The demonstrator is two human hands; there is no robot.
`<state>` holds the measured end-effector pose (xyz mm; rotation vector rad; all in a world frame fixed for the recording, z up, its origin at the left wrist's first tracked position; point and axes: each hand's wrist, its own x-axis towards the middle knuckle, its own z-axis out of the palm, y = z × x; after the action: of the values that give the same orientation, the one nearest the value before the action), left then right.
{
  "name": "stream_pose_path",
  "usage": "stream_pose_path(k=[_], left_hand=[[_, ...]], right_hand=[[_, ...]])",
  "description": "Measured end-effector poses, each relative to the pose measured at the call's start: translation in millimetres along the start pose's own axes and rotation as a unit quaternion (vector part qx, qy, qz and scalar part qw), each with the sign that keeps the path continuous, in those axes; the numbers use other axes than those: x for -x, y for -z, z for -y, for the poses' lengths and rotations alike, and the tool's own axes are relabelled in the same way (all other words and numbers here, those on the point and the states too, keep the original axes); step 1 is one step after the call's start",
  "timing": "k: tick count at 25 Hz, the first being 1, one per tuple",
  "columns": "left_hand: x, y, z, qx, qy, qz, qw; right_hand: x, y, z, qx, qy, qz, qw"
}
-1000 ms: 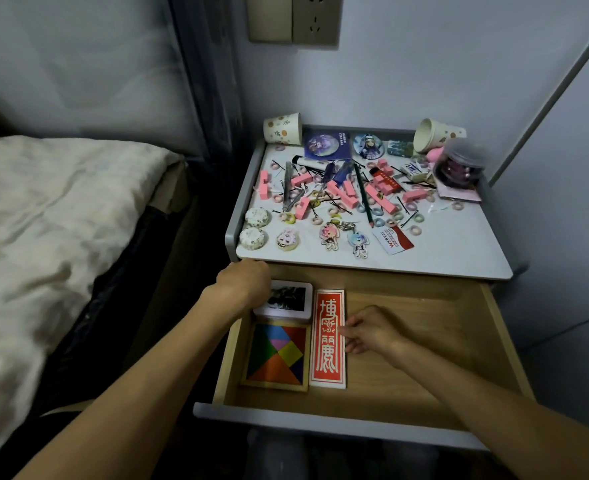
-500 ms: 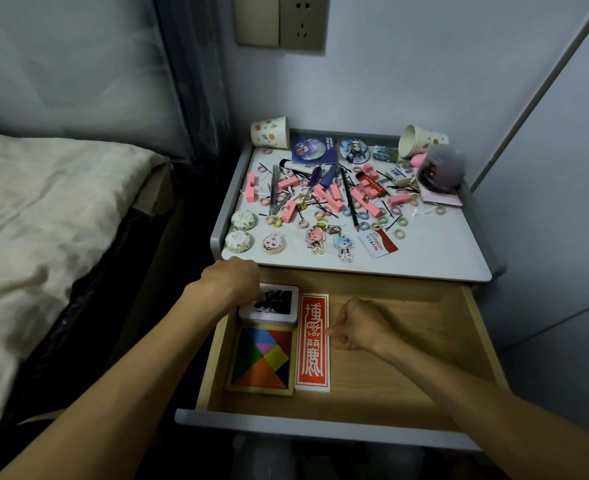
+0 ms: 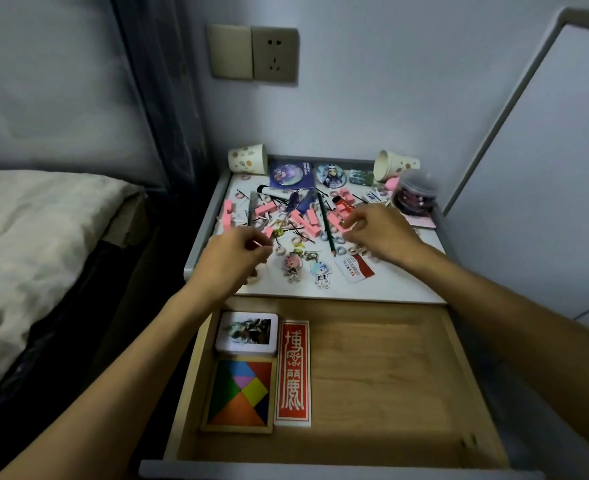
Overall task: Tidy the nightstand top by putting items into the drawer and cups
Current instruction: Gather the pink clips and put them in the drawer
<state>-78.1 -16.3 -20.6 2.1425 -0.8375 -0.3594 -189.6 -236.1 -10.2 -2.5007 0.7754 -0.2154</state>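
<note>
Both our hands are up over the nightstand top [image 3: 400, 282] right now, hovering in the clutter. The left hand [image 3: 232, 252] has its fingers curled in toward the thumb with something thin near the tips, but it's too blurry, so we honestly can't tell if it's pinching anything. Same deal with the right hand [image 3: 379, 233]: fingers bent down over the pink bits and little rings, and we can't tell if it's got hold of one. Between the hands there's a pencil [image 3: 326, 223] and two keychains [image 3: 291, 268], and a red card [image 3: 355, 271] sits just inside the right wrist. A pink block [image 3: 230, 214] lies just past the left hand. Further out, one cup [image 3: 246, 159] is beyond the left hand, and the other cup [image 3: 395, 166] lies on its side beyond the right hand, next to a jar [image 3: 416, 195]. The drawer [image 3: 383, 375] is pulled open under our forearms, and below the left arm it holds a tin [image 3: 247, 332], a tangram [image 3: 239, 393] and a red box [image 3: 293, 374] side by side.
</note>
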Motion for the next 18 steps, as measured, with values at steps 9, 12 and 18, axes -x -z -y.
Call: stream_pose_path(k=[9,12,18], left_hand=[[-66,10,32,-0.209,0.019,-0.066,0.976],[-101,0,31,-0.331,0.039,-0.054,0.941],[-129,-13,30,-0.432,0.040,-0.019,0.901]], right_hand=[[-61,-38,-15,0.196,-0.030,-0.043,0.979],[-64,-35,-18,0.203,-0.019,-0.044,0.978],[-77,-42,0,0.105,0.143,-0.019,0.984]])
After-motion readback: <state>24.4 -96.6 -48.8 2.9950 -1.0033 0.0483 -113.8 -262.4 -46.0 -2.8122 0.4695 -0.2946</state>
